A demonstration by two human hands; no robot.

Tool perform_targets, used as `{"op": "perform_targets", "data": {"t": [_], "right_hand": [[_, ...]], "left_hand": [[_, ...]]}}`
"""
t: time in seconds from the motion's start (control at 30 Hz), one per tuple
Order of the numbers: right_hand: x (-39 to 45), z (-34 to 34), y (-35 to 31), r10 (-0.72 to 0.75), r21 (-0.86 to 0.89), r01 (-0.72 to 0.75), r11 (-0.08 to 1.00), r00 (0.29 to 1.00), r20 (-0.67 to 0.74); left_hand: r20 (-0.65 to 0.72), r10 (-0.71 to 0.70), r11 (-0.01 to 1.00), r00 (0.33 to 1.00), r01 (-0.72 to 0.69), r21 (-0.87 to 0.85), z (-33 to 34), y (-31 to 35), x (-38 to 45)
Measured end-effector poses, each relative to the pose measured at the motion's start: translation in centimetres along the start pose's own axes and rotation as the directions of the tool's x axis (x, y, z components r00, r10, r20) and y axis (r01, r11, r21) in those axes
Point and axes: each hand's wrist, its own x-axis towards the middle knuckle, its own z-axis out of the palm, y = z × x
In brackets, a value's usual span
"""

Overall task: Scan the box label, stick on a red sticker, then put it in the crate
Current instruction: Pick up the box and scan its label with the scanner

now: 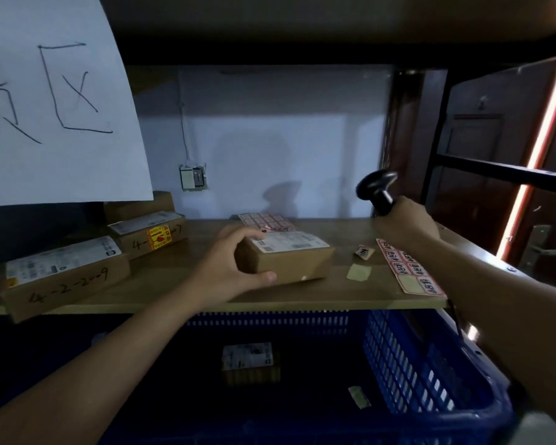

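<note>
One small box lies in the blue crate; left grip holds a shelf box, right grip a scanner.

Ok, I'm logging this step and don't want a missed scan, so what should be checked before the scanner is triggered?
1. Box steadied on shelf by left hand: ok.
2. Label faces up, uncovered: ok.
3. Scanner gripped in right hand: ok.
4. Scanner aimed at label: cannot tell.
5. Sticker sheet close by: ok.
6. Crate below has room: ok.
</note>
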Motion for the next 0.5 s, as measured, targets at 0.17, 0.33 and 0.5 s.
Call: {"op": "perform_targets", "data": {"t": [0.17, 0.33, 0.5], "right_hand": [[-1.1, 0.2, -0.1, -0.106, -0.015, 0.106, 0.994, 0.994, 0.036], [-1.2, 0.6, 0.3, -0.114, 0.0, 0.114, 0.993, 0.992, 0.059], [-1.7, 0.8, 0.2, -0.174, 0.026, 0.172, 0.985, 0.982, 0.08]], "left_hand": [[0.324, -0.146, 0.954, 0.935, 0.046, 0.296, -2.6, -0.6, 1.7], [0.037, 0.035, 0.81, 0.999, -0.05, 0.585, -1.1, 1.4, 1.1], [0.072, 0.141, 0.699, 0.987, -0.15, 0.699, 4.9, 4.3, 0.5]]}}
